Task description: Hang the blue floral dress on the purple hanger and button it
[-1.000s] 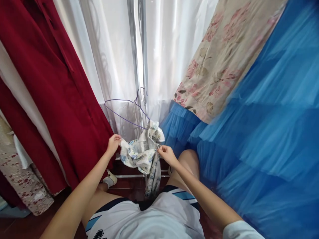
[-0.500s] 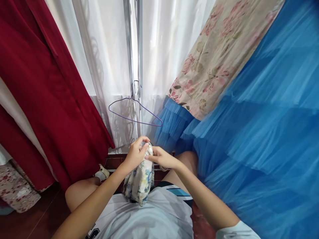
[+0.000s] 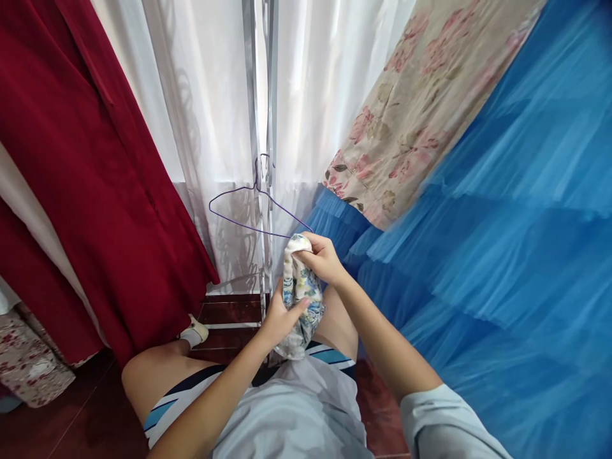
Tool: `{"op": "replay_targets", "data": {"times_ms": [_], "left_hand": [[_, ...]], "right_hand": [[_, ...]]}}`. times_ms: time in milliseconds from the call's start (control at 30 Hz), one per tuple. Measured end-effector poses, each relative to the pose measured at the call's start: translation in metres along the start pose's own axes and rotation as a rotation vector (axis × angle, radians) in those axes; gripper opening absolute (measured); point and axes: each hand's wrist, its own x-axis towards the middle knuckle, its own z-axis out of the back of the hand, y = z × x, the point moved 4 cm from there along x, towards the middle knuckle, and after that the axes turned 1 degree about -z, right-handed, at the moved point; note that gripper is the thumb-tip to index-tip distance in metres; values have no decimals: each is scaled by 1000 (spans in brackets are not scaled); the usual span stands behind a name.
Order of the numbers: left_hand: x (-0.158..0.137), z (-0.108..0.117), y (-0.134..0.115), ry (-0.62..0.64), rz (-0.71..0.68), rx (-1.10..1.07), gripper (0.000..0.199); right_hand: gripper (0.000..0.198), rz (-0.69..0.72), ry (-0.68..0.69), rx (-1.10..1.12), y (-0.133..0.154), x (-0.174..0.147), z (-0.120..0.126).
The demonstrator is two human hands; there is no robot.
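A white cloth with a blue and yellow floral print (image 3: 305, 284) hangs bunched between my hands, above my lap. My right hand (image 3: 324, 256) pinches its top edge, thumb toward me and fingers behind. Lower on its left side, my left hand (image 3: 283, 320) is closed round the fabric, its thumb across the front and the other fingers hidden. What kind of garment it is I cannot tell. Just beyond, a purple wire hanger (image 3: 234, 220) hangs from a metal rack post (image 3: 266, 127); the cloth's top overlaps the hanger's lower right corner.
A long dark red garment (image 3: 109, 191) hangs at left, and a ruffled blue tulle skirt (image 3: 502, 268) at right. Beside it hangs a pink floral fabric (image 3: 396, 127). White curtains (image 3: 315, 95) stand behind. Below is a dark red tiled floor (image 3: 86, 408).
Both hands have shifted right with the floral cloth. The right hand rose with its top edge toward the hanger, while the left hand slid down to the cloth's middle.
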Motion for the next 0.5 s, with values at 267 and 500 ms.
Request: {"op": "replay_targets", "data": {"times_ms": [267,500], "left_hand": [[-22,75,4,-133,-36,449,16],[-6,118,-69,-227,-132,513,23]], "right_hand": [[20,74,-228,-101,0,37,70],[27,-20,-57,8,-39,134,52]]}}
